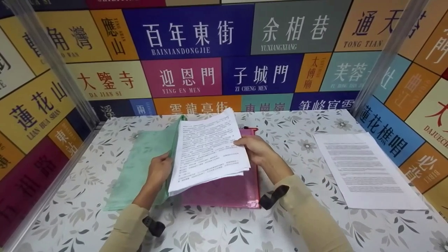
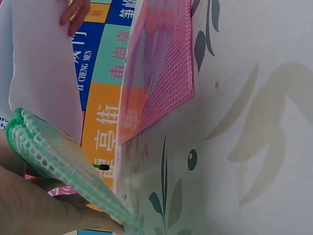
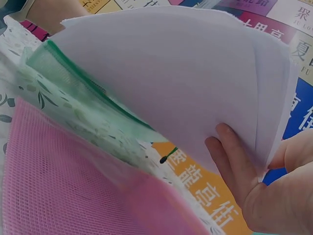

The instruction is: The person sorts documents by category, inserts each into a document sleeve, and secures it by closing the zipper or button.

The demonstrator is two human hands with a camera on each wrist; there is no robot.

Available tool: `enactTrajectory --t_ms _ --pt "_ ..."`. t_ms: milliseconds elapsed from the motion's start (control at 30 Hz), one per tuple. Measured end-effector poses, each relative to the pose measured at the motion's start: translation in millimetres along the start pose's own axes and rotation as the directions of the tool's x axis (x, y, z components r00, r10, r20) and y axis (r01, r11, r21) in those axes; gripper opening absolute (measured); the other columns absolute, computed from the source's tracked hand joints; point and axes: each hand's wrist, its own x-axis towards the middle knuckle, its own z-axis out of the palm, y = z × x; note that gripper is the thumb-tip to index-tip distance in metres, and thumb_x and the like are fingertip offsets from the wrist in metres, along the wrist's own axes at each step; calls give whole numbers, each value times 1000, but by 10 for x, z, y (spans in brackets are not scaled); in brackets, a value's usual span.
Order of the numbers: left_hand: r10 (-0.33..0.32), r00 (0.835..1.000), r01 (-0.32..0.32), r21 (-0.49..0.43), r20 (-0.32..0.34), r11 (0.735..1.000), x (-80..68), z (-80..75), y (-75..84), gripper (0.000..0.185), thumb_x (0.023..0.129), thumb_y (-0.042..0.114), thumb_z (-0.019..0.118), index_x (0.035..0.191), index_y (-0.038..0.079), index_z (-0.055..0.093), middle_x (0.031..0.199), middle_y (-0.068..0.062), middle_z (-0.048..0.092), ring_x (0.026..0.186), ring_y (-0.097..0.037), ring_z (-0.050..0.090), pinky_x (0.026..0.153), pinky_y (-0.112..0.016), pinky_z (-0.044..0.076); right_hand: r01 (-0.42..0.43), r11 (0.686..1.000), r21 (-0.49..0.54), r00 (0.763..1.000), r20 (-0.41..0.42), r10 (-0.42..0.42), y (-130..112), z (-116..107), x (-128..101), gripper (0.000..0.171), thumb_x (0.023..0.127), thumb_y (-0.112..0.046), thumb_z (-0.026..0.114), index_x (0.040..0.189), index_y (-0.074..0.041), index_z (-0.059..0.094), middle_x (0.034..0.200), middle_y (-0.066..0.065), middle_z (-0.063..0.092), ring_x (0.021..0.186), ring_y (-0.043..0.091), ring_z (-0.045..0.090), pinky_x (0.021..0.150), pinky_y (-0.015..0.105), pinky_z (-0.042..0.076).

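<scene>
Left hand grips the green mesh zip pouch; right hand pinches the white printed paper stack above the pink mesh pouch

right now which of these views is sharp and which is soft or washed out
Head view: sharp enough to show print lines on the white paper stack, light even, hardly any shadow. Left wrist view: green mesh pouch close and soft, floral tablecloth pale and washed out. Right wrist view: paper backs bright and featureless, pink mesh pouch blurred up close.
</scene>
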Motion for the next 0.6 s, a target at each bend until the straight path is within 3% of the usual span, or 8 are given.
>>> enactTrajectory --t_ms 433,600 --pt "41 999 -42 50 30 998 -20 10 -5 52 101 16 36 150 0 40 158 -20 37 150 -37 27 120 -50 31 79 995 -52 997 12 -79 -222 197 -66 42 99 -1 50 140 8 49 121 19 66 91 17 71 74 27 58" --pt "30 999 -32 46 37 998 -25 34 7 52 101 15 37 151 1 39 158 -20 37 150 -37 27 120 -51 30 96 990 -104 995 -17 -98 -315 282 -93 42 99 -3 51 139 7 51 119 20 68 87 16 71 73 27 58"
